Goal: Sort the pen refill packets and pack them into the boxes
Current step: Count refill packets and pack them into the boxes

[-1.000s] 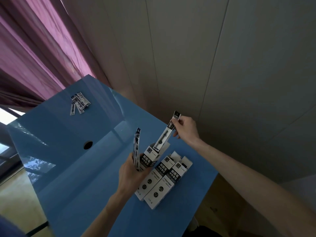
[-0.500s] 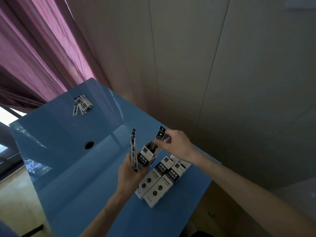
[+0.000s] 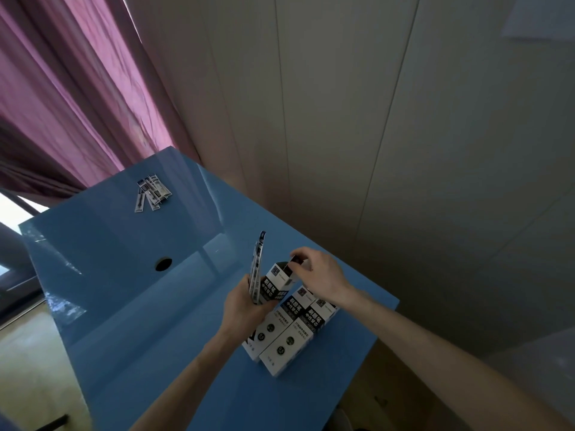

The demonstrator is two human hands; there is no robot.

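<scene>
My left hand point(image 3: 245, 306) grips an upright black-and-white refill box point(image 3: 278, 283) together with a bunch of pen refill packets point(image 3: 257, 265) that stick up beside it. My right hand point(image 3: 320, 276) pinches the top end of one refill packet point(image 3: 294, 263), most of which sits down inside the held box's open mouth. Two more boxes point(image 3: 292, 332) lie side by side on the blue table, just right of my left hand. A small pile of loose packets point(image 3: 151, 191) lies at the table's far left corner.
The blue table point(image 3: 130, 293) has a round cable hole point(image 3: 163, 264) left of my hands. Its right edge point(image 3: 378, 334) drops off close to the lying boxes. A beige panelled wall stands behind, a purple curtain point(image 3: 77, 88) at the far left.
My right hand has come down from above the box, lowering the single packet into the held box until only its top end shows. My left hand has kept its grip.
</scene>
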